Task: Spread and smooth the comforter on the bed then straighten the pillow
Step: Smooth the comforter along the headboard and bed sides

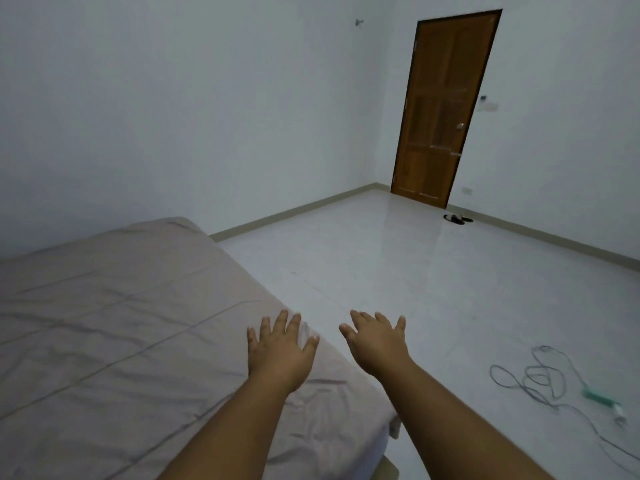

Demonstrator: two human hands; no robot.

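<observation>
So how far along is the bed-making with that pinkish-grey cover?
Mostly done: the pinkish-grey fabric comforter lies spread to the near edge, though creases cross it. In hand: the left hand, fingers spread, is over that edge, as if smoothing; the right hand is open above the white tiled floor. Left: flattening creases and straightening the pillow, which is out of view.

A panelled brown wooden door (pixel 446 109) with a round metal knob (pixel 460 126) stands shut at the upper right of the frame. Just right of it, a white switch plate (pixel 488 105) sits on the pale wall (pixel 173 98). A pair of dark slippers (pixel 458 218) lies on the glossy white tiled floor (pixel 398 258) near the door's foot. At lower right, a thin grey cable (pixel 540 375) lies in loose loops beside a small green device (pixel 599 397). A small metal hook (pixel 359 22) is at top centre.
</observation>
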